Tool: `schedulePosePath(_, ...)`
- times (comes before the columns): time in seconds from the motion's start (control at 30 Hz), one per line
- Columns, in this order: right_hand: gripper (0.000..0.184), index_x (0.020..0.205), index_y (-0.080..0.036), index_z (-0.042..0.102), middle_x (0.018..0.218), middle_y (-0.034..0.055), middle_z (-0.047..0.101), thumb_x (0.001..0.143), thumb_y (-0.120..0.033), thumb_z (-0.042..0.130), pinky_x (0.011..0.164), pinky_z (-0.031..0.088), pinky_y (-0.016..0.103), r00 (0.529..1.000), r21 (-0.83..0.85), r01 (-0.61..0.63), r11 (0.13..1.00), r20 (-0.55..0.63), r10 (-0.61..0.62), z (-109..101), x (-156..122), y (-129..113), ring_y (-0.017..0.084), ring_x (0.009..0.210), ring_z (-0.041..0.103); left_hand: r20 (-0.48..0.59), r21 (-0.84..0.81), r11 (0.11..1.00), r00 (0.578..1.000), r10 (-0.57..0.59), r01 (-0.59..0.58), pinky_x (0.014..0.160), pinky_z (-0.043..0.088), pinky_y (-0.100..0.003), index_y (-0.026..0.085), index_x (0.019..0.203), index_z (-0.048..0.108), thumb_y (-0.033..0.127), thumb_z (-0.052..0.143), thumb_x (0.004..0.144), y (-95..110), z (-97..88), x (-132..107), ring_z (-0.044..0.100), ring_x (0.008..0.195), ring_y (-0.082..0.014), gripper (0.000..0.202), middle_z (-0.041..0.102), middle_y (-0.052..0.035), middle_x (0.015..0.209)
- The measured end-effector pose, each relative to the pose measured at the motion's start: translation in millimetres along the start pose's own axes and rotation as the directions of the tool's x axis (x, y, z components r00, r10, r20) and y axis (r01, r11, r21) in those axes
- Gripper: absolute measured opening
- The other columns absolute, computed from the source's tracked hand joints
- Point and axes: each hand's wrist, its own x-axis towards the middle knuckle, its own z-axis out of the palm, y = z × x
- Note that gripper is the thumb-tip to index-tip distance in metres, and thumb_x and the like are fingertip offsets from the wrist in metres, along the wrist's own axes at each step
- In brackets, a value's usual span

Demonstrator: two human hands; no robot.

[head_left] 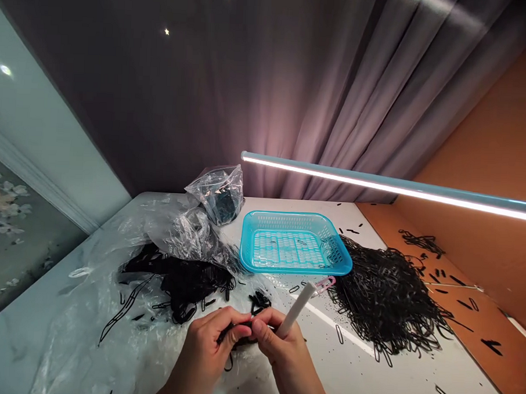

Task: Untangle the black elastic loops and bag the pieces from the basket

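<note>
"Two hands to enter first, as I see them from my post far from the rig. Left hand (204,342): bare, fingers curled in, thumb and index finger pinching a black piece (227,333) (mostly covered by the fingers, so I leave its shape blank)."

"And the other?"

"Right hand (285,342): bare, folded around a white stick (297,310) that leans up and away. Its thumb lies right beside the left fingertips; whether it grips the black piece too, I cannot tell."

"Location of the pink loop (326,284)?"

"At the stick's far end, near the front edge of the blue basket (294,271). I cannot tell whether the two are joined."

"Remaining stock on the worktop (320,368)?"

"Basket: one, beyond the hands, a few small pieces inside. Pile of black loops (384,301): one, large, right of the basket and close against it. Black heap (193,284): one, to the left, lying on clear plastic sheeting (78,328). Black cluster (261,301): one, small, just beyond the fingertips. Clear bag (193,188): one, dark contents, behind the heap."

"Surroundings?"

"Tube lamp (389,184): one, lit, slanting over the right side. Curtain (267,104): grey, at the back. Orange-brown surface (474,345): at far right, more black bits strewn on it."
</note>
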Motion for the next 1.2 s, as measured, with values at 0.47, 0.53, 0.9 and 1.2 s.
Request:
schedulePosePath(0.47,0.030,0.075,-0.017,0.057,0.067,-0.0032,0.045,0.082,-0.039,0.075,0.060,0.028,0.023,0.994,0.080,0.036,0.996,0.098,-0.044,-7,4,-8,0.011,0.063,0.035,0.271,0.319,0.842,0.893,0.359,-0.435,0.056,0.028,-0.028,0.021,0.067,0.062,0.015,0.056,0.091,-2,-7.0,3,0.049,0.055,-0.0149,0.026,0.057,-0.0017,0.059)
schedulePosePath(0.53,0.031,0.077,-0.017,0.055,0.067,-0.0046,0.039,0.086,-0.042,0.070,0.055,0.022,0.023,0.998,0.209,0.012,0.978,0.065,-0.026,-7,5,-6,0.010,0.059,0.025,0.310,0.298,0.854,0.890,0.335,-0.426,0.056,0.028,-0.028,0.021,0.067,0.060,0.014,0.054,0.092,4,-7.1,0,0.047,0.054,-0.0147,0.027,0.056,-0.0012,0.058)
schedulePosePath(0.9,0.032,0.081,-0.016,0.061,0.073,-0.0030,0.051,0.083,-0.046,0.074,0.051,0.015,0.024,0.974,0.416,-0.205,0.886,0.178,0.142,-25,10,-4,0.006,0.049,0.010,0.276,-0.376,0.865,0.931,-0.239,0.333,0.051,0.019,-0.025,0.019,0.071,0.046,0.051,0.048,0.095,4,-12.8,4,0.021,0.056,-0.0105,0.040,0.029,0.0049,0.065)
schedulePosePath(1.2,0.032,0.086,-0.018,0.055,0.087,0.0036,0.064,0.083,-0.040,0.076,0.053,0.014,0.025,0.972,0.411,-0.179,0.894,0.214,0.096,-21,6,-8,0.006,0.050,0.015,0.271,-0.698,0.539,0.871,-0.409,0.471,0.047,0.014,-0.020,0.017,0.069,0.046,0.047,0.066,0.085,11,-15.4,10,0.020,0.053,-0.0057,0.039,0.042,0.0050,0.069)
